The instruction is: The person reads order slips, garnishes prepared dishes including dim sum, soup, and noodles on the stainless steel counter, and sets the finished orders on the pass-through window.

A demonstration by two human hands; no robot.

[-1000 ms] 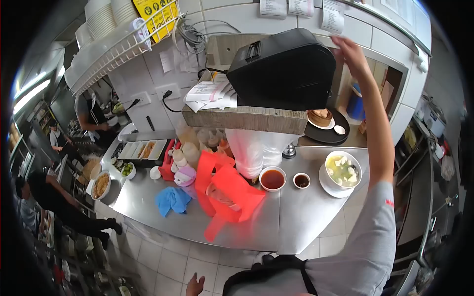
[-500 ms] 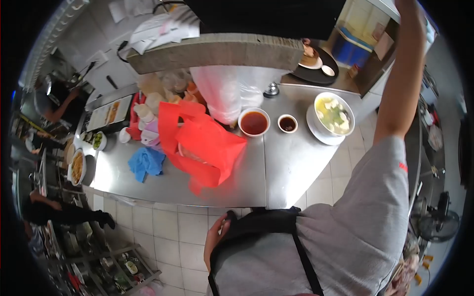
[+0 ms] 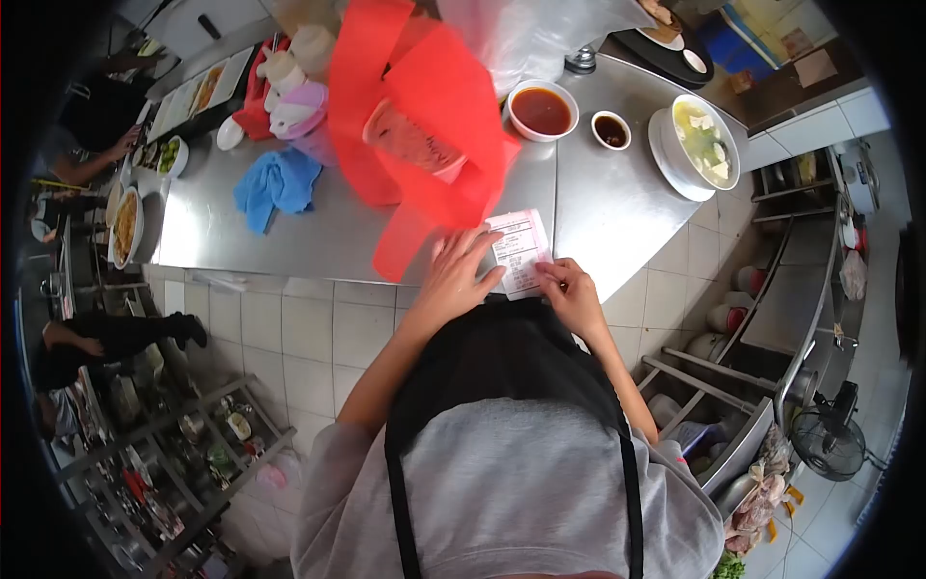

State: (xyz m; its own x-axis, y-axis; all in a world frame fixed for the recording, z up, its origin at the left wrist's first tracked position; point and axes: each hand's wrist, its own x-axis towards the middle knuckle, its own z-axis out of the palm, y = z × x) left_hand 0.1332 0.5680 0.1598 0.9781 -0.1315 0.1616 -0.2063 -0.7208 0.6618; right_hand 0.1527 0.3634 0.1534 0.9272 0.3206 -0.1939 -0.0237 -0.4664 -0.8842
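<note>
A printed paper receipt (image 3: 518,253) lies at the front edge of the steel counter, close to my apron. My right hand (image 3: 573,297) pinches its lower right side between thumb and fingers. On the other side, my left hand (image 3: 453,277) is open, its spread fingertips against the receipt's left edge. Just beyond that hand stands a red fabric bag (image 3: 439,92) with its handles loose. Through its opening shows a container (image 3: 410,143) with dark marks on it; the rest of the contents is hidden.
Right of the bag are a bowl of red soup (image 3: 541,110), a small dish of dark sauce (image 3: 611,130) and a soup bowl on a saucer (image 3: 702,145). A blue cloth (image 3: 276,186) lies to the left. Another person's hand (image 3: 122,143) is at the far left.
My right arm has come down from its raised reach at upper right and now holds the receipt. My left hand has risen from beside the apron to the receipt. The view has tilted downward.
</note>
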